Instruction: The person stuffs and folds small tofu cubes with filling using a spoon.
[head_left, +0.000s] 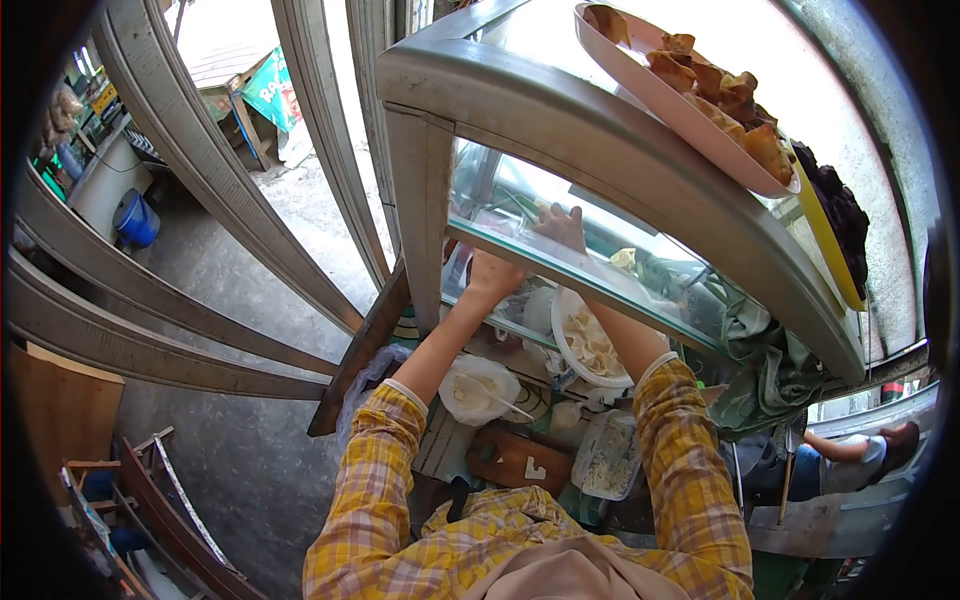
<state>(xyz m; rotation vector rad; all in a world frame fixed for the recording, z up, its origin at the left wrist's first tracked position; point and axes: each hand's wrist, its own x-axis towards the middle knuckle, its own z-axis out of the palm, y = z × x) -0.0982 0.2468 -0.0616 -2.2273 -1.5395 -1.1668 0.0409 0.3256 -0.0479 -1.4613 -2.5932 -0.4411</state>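
Observation:
Both of my arms reach forward into a glass display case (610, 193) with a metal frame. My left hand (497, 272) is at the case's lower left, under the edge of a glass shelf (590, 272); its fingers are hidden. My right hand (562, 228) is seen through the glass, its fingertips up and apart, with nothing visible in them. A white bowl of pale folded wrappers or dumplings (590, 340) stands under my right forearm. A pale folded piece (624, 259) is seen through the glass to the right of my right hand.
A pink tray of fried pieces (690, 100) and a yellow tray (828, 240) of dark food rest on the case. Near me are a bag-lined bowl with a stick (478, 388), a wooden board (518, 458), a clear tub (607, 455) and a green cloth (765, 375). Another person's leg (840, 452) shows right.

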